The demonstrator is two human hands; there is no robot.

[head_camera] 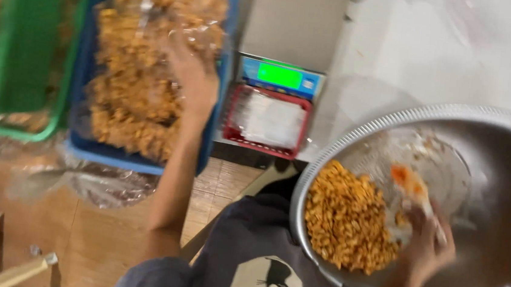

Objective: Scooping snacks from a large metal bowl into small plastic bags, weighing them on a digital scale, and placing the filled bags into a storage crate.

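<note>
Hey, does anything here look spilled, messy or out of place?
Nothing looks spilled. The orange snack pieces sit heaped at one side of the metal bowl, whose bare wall is smeared with residue. The right hand holds a white scoop; the left hand rests on bagged snacks in the blue crate.

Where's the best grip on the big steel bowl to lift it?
Probably the rolled rim of the steel bowl, two-handed at opposite sides from outside, fingers hooked under the lip. It sits tilted with snack pieces heaped at the low left side, so one hand should take the rim there. The right hand is inside holding a scoop.
</note>
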